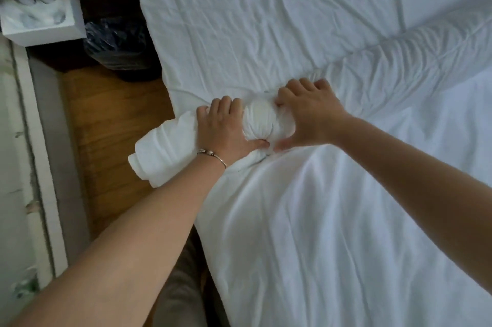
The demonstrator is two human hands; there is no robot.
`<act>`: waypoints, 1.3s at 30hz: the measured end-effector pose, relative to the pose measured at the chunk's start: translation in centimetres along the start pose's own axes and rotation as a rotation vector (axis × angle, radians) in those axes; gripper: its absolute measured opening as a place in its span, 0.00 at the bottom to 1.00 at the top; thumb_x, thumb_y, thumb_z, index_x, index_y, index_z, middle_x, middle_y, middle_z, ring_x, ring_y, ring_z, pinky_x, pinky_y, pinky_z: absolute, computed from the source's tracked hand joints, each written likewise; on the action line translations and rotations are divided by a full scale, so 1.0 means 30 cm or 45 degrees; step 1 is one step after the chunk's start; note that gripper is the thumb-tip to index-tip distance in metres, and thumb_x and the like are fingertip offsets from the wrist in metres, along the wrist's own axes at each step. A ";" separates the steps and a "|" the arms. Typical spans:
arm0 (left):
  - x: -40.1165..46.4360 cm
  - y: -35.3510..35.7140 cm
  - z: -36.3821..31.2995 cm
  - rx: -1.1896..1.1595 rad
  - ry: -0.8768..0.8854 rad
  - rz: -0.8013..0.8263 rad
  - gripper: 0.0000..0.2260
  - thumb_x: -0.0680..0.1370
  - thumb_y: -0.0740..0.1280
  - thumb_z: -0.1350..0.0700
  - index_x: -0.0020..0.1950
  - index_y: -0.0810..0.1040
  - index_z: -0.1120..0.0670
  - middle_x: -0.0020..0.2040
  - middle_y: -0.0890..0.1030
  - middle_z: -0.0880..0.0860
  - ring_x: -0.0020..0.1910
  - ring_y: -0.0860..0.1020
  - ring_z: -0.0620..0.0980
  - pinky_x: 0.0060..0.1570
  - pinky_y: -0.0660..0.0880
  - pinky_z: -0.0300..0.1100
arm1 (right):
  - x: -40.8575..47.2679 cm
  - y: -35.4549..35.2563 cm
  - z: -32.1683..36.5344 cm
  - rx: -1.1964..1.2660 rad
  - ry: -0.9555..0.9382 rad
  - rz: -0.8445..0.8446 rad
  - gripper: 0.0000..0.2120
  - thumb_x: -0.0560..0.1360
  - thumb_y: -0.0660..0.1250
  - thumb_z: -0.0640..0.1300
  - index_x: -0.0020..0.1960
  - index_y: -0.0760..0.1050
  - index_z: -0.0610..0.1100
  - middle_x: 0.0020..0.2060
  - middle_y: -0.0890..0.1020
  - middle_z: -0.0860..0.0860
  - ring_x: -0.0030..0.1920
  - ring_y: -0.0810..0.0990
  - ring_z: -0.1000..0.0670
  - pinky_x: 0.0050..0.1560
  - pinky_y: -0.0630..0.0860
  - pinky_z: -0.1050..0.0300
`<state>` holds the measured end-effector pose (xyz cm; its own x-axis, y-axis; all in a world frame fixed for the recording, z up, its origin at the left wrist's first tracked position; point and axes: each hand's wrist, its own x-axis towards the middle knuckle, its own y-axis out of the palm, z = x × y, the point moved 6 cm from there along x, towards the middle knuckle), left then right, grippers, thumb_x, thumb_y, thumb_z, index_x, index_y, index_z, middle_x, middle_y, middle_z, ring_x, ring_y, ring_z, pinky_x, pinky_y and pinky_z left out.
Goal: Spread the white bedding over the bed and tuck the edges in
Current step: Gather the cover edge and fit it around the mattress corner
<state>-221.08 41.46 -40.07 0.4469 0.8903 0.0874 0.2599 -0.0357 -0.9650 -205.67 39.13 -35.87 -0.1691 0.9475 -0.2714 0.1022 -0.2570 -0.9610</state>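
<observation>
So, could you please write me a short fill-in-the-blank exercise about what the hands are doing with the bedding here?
1. Both hands grip a rolled-up bundle of ____ bedding.
2. The bracelet sits on the ____ wrist.
3. The floor beside the bed is made of ____.
4. The rolled end hangs over the bed's ____ edge.

Missing words: white; left; wood; left

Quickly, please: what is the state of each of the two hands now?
Left hand: closed around the rolled white bedding.
Right hand: closed, gripping the same roll.
</observation>
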 end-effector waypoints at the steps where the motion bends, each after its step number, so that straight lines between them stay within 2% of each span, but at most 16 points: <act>1: -0.010 -0.005 -0.007 -0.001 0.014 -0.038 0.40 0.51 0.68 0.22 0.44 0.71 0.54 0.40 0.74 0.52 0.42 0.73 0.55 0.42 0.66 0.49 | 0.035 -0.025 -0.032 0.052 0.005 0.151 0.43 0.52 0.70 0.77 0.59 0.69 0.52 0.55 0.73 0.53 0.57 0.72 0.48 0.60 0.64 0.47; 4: -0.051 -0.015 -0.027 -0.031 0.035 -0.157 0.39 0.52 0.68 0.22 0.41 0.70 0.54 0.38 0.73 0.51 0.39 0.72 0.54 0.43 0.65 0.49 | 0.121 -0.017 -0.061 0.134 0.041 0.497 0.55 0.46 0.68 0.81 0.68 0.61 0.59 0.64 0.71 0.54 0.66 0.69 0.47 0.69 0.60 0.46; 6: -0.072 -0.019 -0.039 -0.049 0.036 -0.217 0.39 0.53 0.66 0.21 0.40 0.70 0.55 0.38 0.72 0.51 0.38 0.71 0.54 0.44 0.65 0.49 | 0.124 0.040 -0.038 0.136 0.071 0.630 0.57 0.45 0.69 0.79 0.69 0.61 0.60 0.61 0.74 0.55 0.62 0.73 0.48 0.65 0.67 0.47; 8: -0.092 -0.020 -0.051 -0.042 0.040 -0.216 0.39 0.53 0.64 0.20 0.41 0.70 0.55 0.38 0.73 0.52 0.39 0.71 0.54 0.45 0.64 0.50 | 0.108 0.055 -0.023 0.035 0.077 0.434 0.50 0.46 0.68 0.78 0.63 0.67 0.54 0.53 0.77 0.55 0.53 0.76 0.49 0.58 0.70 0.50; 12: -0.119 -0.039 -0.060 -0.014 0.120 -0.134 0.38 0.56 0.63 0.21 0.45 0.72 0.54 0.42 0.72 0.50 0.42 0.71 0.53 0.47 0.64 0.50 | 0.014 0.047 0.001 0.001 0.097 0.024 0.42 0.47 0.64 0.78 0.49 0.70 0.49 0.45 0.79 0.54 0.50 0.77 0.49 0.57 0.68 0.50; 14: -0.068 -0.074 -0.046 -0.194 0.233 0.067 0.38 0.58 0.59 0.21 0.48 0.71 0.52 0.45 0.71 0.47 0.45 0.71 0.51 0.49 0.67 0.48 | -0.042 0.057 0.009 0.032 0.131 -0.083 0.41 0.47 0.62 0.78 0.46 0.71 0.48 0.42 0.79 0.54 0.48 0.77 0.48 0.56 0.67 0.49; 16: 0.000 -0.083 -0.028 -0.338 0.287 0.435 0.41 0.57 0.60 0.20 0.57 0.70 0.50 0.53 0.71 0.45 0.54 0.71 0.48 0.58 0.66 0.46 | -0.096 0.066 0.011 0.078 0.180 -0.233 0.40 0.48 0.68 0.77 0.45 0.73 0.45 0.39 0.79 0.52 0.45 0.77 0.46 0.54 0.67 0.48; 19: 0.012 -0.027 -0.026 -0.355 0.155 0.995 0.56 0.55 0.68 0.23 0.76 0.54 0.46 0.73 0.63 0.48 0.72 0.63 0.51 0.70 0.61 0.50 | -0.175 0.088 0.016 0.098 0.271 -0.463 0.38 0.48 0.75 0.73 0.40 0.72 0.43 0.33 0.77 0.50 0.38 0.76 0.44 0.48 0.68 0.49; 21: -0.022 0.009 -0.045 -0.342 0.110 1.096 0.57 0.54 0.70 0.23 0.77 0.53 0.45 0.73 0.65 0.49 0.70 0.67 0.52 0.67 0.66 0.50 | -0.223 0.101 0.040 0.090 0.304 -0.597 0.36 0.51 0.72 0.74 0.37 0.71 0.43 0.31 0.74 0.50 0.35 0.75 0.45 0.45 0.67 0.49; 25: -0.102 0.007 -0.089 -0.114 0.209 0.581 0.46 0.55 0.69 0.24 0.64 0.66 0.49 0.59 0.72 0.48 0.60 0.72 0.51 0.57 0.69 0.50 | -0.324 0.128 0.093 0.011 0.333 -0.846 0.30 0.61 0.68 0.72 0.35 0.70 0.44 0.30 0.72 0.50 0.34 0.72 0.46 0.43 0.66 0.49; 28: -0.186 -0.008 -0.120 -0.106 0.252 0.302 0.40 0.54 0.69 0.25 0.56 0.70 0.50 0.50 0.74 0.48 0.51 0.74 0.51 0.47 0.64 0.47 | -0.372 0.136 0.128 -0.081 0.397 -0.844 0.21 0.64 0.72 0.61 0.36 0.70 0.45 0.31 0.72 0.50 0.35 0.73 0.45 0.44 0.67 0.49; 30: -0.231 -0.019 -0.126 -0.119 0.270 0.121 0.37 0.54 0.70 0.25 0.50 0.72 0.51 0.44 0.74 0.49 0.44 0.75 0.53 0.43 0.63 0.46 | -0.391 0.132 0.144 -0.152 0.356 -0.773 0.20 0.62 0.74 0.59 0.40 0.74 0.44 0.35 0.75 0.50 0.38 0.74 0.44 0.47 0.66 0.48; 32: -0.272 -0.029 -0.140 -0.113 0.274 -0.019 0.36 0.53 0.71 0.26 0.45 0.70 0.52 0.40 0.73 0.50 0.40 0.73 0.53 0.41 0.63 0.47 | -0.401 0.120 0.142 -0.211 0.211 -0.545 0.31 0.58 0.75 0.63 0.50 0.76 0.42 0.44 0.77 0.47 0.43 0.75 0.43 0.51 0.65 0.47; 34: -0.314 -0.031 -0.165 -0.096 0.279 -0.105 0.35 0.54 0.71 0.26 0.44 0.69 0.52 0.39 0.72 0.51 0.38 0.72 0.54 0.41 0.63 0.47 | -0.392 0.072 0.120 -0.200 0.030 -0.185 0.42 0.53 0.74 0.71 0.55 0.74 0.42 0.48 0.76 0.46 0.48 0.75 0.43 0.52 0.67 0.47; 36: -0.350 -0.034 -0.188 -0.087 0.284 -0.179 0.35 0.55 0.71 0.26 0.44 0.68 0.52 0.39 0.72 0.51 0.38 0.71 0.54 0.42 0.61 0.48 | -0.354 0.005 0.077 -0.121 -0.009 0.106 0.45 0.53 0.69 0.77 0.59 0.72 0.47 0.53 0.76 0.47 0.54 0.74 0.43 0.57 0.66 0.47; 39: -0.388 -0.036 -0.211 -0.090 0.291 -0.238 0.35 0.55 0.71 0.26 0.45 0.66 0.52 0.39 0.72 0.52 0.39 0.70 0.54 0.43 0.61 0.48 | -0.264 -0.009 0.023 0.047 0.045 0.441 0.57 0.49 0.63 0.82 0.73 0.60 0.57 0.71 0.67 0.51 0.72 0.63 0.46 0.72 0.53 0.46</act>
<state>-221.14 28.24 -38.48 0.5648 0.7594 0.3231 0.4110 0.0807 -0.9081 -205.04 31.56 -33.49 -0.0962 0.8088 -0.5802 0.1121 -0.5703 -0.8137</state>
